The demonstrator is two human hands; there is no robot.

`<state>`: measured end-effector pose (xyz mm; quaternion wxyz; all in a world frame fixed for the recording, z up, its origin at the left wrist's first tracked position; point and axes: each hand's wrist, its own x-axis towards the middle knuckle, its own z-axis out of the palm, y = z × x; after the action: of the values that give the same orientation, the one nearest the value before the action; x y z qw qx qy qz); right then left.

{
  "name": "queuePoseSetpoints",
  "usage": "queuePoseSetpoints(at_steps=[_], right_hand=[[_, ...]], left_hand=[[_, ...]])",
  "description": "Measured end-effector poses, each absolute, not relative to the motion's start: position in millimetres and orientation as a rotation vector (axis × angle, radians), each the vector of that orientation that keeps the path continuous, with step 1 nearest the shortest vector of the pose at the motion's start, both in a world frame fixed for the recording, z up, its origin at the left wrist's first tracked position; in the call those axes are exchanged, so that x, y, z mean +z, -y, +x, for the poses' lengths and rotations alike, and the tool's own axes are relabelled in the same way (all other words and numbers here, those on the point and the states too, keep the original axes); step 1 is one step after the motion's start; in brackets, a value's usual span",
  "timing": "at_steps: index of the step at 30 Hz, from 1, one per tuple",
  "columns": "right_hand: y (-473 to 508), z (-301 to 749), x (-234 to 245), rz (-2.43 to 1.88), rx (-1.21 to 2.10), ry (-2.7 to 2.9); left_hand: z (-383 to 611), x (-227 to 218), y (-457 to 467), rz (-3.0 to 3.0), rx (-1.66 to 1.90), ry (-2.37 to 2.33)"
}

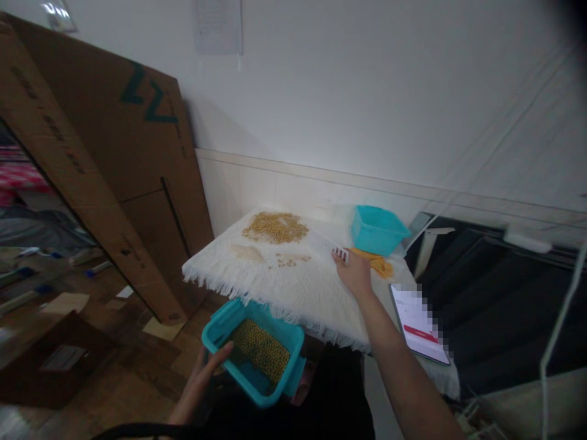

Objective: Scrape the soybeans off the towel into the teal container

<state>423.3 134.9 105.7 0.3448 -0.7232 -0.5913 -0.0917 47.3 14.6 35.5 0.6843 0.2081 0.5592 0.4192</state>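
My left hand point(208, 370) grips the near left rim of a turquoise plastic basket point(293, 339), its thumb over the edge. Yellowish beans point(263, 348) lie inside this basket, which is held tilted below the table's front edge. Over the table, my right hand point(354, 269) is closed on a small white thing with dark red marks point(340, 253); its kind is unclear. A thin pale line runs from there toward a heap of beans point(277, 226) on the white fringed cloth point(316, 293). In front of the heap lie some scattered beans point(291, 261) and a pale patch of small bits point(247, 252).
A second turquoise basket point(378, 229) stands at the table's back right, beside a yellow-orange cloth point(381, 266). A tablet or phone point(415, 324) lies on the right edge. Large cardboard point(101, 146) leans at the left. A wall closes off the back.
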Motion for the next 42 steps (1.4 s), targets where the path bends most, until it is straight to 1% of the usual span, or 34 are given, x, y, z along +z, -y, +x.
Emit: queuePoseSetpoints(at_steps=[5,10,15,21,27,37,42], right_hand=[[-115,411,99,-1.872,-0.388,1.692],[-101,407,87,-1.78,-0.433,1.647],[-100,406,86,-1.683,-0.43,1.656],[-100,402,88,-1.577,-0.392,1.631],[-98,404,92,-1.55,-0.41,1.452],[-96,407,90,-1.475,-0.481,1.5],[-93,406,92,-1.462,-0.439,1.448]], left_hand=[[46,43,-14,0.483,0.915,-1.261],[45,41,-13,0.543,0.87,-1.26],[47,34,-13,0.533,0.856,-1.308],[56,41,-8,0.562,0.869,-1.259],[58,40,-12,0.537,0.881,-1.29],[56,36,-15,0.488,0.9,-1.213],[56,37,-15,0.486,0.902,-1.229]])
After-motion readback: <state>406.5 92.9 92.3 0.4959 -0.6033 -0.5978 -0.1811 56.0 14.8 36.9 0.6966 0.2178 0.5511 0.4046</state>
